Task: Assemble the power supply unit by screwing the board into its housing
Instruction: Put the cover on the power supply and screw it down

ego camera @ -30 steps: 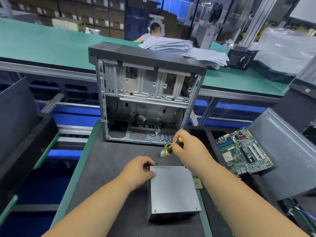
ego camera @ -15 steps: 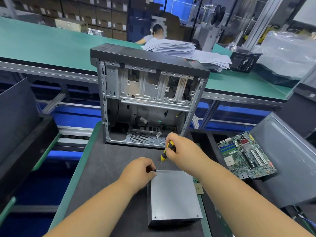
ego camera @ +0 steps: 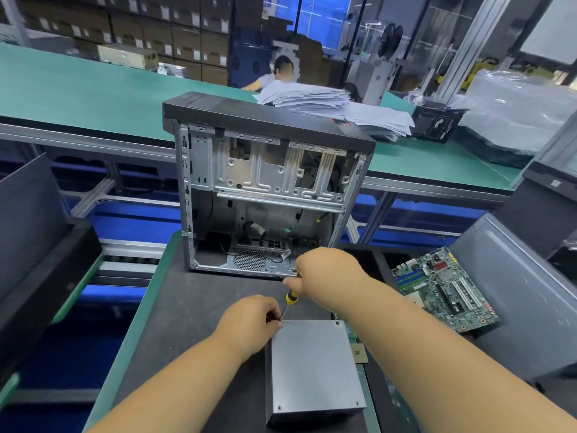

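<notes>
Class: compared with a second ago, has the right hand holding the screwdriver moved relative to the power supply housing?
Yes. The right hand has swung left and nearer the housing, standing the screwdriver steeper over its far-left corner.

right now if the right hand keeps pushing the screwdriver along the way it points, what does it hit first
The right hand aims the screwdriver down and left. Its tip would first meet the far left corner of the grey metal box, just beside the left hand fingertips pinching there. Whether the tip already touches is hidden.
</notes>
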Motion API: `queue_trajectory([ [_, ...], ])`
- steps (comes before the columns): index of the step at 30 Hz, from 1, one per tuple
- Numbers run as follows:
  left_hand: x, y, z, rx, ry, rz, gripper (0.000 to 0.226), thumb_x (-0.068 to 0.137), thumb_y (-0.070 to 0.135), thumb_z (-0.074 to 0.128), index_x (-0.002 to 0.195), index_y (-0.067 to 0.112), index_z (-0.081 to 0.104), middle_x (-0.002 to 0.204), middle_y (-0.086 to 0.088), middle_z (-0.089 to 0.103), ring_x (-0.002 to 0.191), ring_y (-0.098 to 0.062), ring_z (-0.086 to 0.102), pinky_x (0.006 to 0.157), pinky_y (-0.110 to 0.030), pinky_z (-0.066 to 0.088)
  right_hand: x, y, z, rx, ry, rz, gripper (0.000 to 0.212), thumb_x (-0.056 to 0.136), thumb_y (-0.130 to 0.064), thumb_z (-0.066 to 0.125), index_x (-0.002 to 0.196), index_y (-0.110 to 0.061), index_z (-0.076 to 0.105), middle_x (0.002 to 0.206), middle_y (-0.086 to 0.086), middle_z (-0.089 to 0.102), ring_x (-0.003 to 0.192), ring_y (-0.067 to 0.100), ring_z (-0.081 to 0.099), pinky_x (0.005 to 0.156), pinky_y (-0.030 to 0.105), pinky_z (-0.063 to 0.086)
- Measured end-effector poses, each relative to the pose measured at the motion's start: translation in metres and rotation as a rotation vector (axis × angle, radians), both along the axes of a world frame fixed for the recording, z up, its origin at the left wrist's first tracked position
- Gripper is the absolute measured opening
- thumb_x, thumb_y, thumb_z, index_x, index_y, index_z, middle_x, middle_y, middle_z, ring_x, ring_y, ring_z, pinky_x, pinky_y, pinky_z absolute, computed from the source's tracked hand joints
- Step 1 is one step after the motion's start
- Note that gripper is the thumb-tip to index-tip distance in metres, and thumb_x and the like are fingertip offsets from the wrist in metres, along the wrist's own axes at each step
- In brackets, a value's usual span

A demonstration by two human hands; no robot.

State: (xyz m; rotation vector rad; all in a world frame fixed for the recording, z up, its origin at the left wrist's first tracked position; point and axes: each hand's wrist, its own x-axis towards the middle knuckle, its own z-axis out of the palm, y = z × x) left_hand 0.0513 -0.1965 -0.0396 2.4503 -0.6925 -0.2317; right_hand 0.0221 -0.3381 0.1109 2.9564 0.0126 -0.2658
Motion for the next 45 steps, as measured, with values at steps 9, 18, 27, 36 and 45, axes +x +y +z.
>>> queue_trajectory([
  [9,0.0,-0.002,0.002,-0.028,0.093,0.061,0.02,0.08,0.038,0.074,0.07,0.033,0.058,0.081,0.012,0.061,0.076,-0.005,0.056,0.064,-0.023,0.046,-0.005,0.003,-0.012,0.37,-0.119,0.059,0.017,0.093,-0.032,0.046,0.104,-0.019,0.047,0.085,-0.004,0.047,0.073,0.02,0.049,0.05,0.029,0.026],
  [18,0.003,0.0,0.005,-0.075,0.211,0.058,0.016,0.079,0.032,0.077,0.071,0.03,0.065,0.072,0.009,0.065,0.061,-0.004,0.056,0.056,-0.02,0.048,-0.002,-0.002,-0.027,0.055,-0.268,-0.014,0.026,0.102,-0.037,0.034,0.086,-0.02,0.042,0.063,-0.004,0.04,0.065,0.022,0.048,0.05,0.028,0.029],
  [27,0.003,0.0,0.006,-0.054,0.213,0.061,0.012,0.08,0.035,0.077,0.075,0.03,0.067,0.072,0.01,0.064,0.062,-0.002,0.055,0.052,-0.016,0.039,-0.001,-0.004,-0.015,0.319,-0.118,0.062,0.024,0.093,-0.039,0.06,0.092,-0.022,0.043,0.073,-0.007,0.043,0.068,0.016,0.044,0.053,0.031,0.03],
  [36,-0.001,0.001,0.007,-0.068,0.205,0.078,0.013,0.08,0.034,0.077,0.073,0.032,0.066,0.074,0.012,0.063,0.065,-0.002,0.056,0.053,-0.015,0.038,0.004,0.008,-0.028,0.002,-0.23,-0.08,0.047,0.101,-0.044,0.029,0.068,-0.016,0.046,0.062,-0.001,0.046,0.056,0.019,0.045,0.048,0.025,0.028],
  [45,-0.002,0.0,0.009,-0.014,0.153,0.057,0.016,0.082,0.037,0.074,0.074,0.036,0.061,0.081,0.012,0.061,0.07,-0.004,0.055,0.055,-0.016,0.038,0.006,-0.002,-0.009,0.159,-0.114,0.013,0.028,0.098,-0.043,0.05,0.093,-0.017,0.042,0.07,-0.002,0.042,0.067,0.021,0.046,0.05,0.032,0.029],
])
